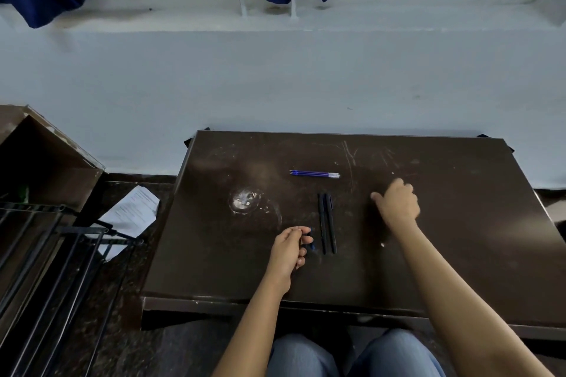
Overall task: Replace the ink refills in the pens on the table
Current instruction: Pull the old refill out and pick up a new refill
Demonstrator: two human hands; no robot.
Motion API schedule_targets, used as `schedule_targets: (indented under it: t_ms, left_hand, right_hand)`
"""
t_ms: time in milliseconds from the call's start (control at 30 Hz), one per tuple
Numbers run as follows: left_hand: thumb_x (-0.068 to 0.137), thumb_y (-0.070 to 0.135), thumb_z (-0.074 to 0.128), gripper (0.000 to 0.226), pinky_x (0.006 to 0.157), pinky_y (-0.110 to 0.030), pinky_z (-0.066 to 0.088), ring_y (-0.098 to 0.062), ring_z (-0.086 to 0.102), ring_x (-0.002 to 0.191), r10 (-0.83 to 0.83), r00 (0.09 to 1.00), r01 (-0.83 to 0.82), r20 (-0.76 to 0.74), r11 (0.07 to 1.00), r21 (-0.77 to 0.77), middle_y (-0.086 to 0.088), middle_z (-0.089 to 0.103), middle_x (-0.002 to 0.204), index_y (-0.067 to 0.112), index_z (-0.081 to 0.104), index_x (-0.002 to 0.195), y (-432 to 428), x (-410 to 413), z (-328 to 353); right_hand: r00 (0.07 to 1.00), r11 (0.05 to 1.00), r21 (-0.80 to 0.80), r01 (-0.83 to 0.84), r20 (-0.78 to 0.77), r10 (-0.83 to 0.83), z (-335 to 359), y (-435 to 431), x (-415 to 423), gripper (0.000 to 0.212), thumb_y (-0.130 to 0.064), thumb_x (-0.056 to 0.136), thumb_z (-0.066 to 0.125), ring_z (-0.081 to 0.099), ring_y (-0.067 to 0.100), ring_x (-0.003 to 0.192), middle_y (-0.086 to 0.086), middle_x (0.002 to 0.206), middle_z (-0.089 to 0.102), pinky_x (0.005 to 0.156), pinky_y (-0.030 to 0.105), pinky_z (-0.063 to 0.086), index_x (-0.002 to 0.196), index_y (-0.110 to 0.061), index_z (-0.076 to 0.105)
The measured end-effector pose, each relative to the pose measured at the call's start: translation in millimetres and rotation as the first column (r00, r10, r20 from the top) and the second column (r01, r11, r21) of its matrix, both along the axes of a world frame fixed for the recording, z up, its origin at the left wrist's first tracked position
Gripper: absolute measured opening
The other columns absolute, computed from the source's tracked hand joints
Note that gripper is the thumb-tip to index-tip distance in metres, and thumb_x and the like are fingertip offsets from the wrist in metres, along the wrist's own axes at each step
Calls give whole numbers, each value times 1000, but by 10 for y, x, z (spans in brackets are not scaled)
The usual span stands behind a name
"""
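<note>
Head view: left hand (288,249) pinches a dark pen part (310,240) near the tabletop's (459,223) front edge; right hand (398,205) loosely curled, holding nothing. Pens (327,223) lie mid-table, blue refills (315,174) toward the back edge. Judged: first pen being opened; next, fetch a refill. Scratched dark top, pale wall (275,76) behind.

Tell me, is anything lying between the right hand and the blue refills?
Nothing visible. The right hand hovers over bare table, and the refills lie farther back and to its left. The pens lie nearer, off that path.
</note>
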State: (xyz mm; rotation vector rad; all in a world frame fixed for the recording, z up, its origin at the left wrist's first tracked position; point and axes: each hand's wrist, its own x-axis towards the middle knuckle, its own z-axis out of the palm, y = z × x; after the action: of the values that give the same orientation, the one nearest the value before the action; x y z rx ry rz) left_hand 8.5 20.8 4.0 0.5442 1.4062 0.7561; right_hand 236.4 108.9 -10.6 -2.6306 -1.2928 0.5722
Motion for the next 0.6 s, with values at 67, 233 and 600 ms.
schedule_targets:
  t_ms: [67,233,600]
  left_hand:
    - [98,10,38,25,44,-18,33,-7,43,53,2,1000,-2,2,1000,6,-2,61,79,8,63,103,-21,34,47]
    - [99,14,42,23,48,-17,40,-6,48,60,-33,999,34,-13,998,54,-3,64,84,9,64,103,-127,80,179]
    - [102,23,41,24,60,-8,44,2,58,72,-139,964,209,-225,923,323,4,66,90,22,65,104,-485,-2,468]
  right_hand:
    - [996,988,-129,85,-22,-88,-7,-158,97,55,-36,86,67,57,38,116,18,126,57,91,45,48,124,0,47]
    - [1000,960,-279,21,6,-20,12,-448,103,28,-9,93,50,61,32,112,13,121,63,84,36,48,120,-6,59]
    - [676,930,340,138,-719,162,705,-688,-228,22,-6,94,42,59,16,47,5,57,62,43,19,42,76,-1,54]
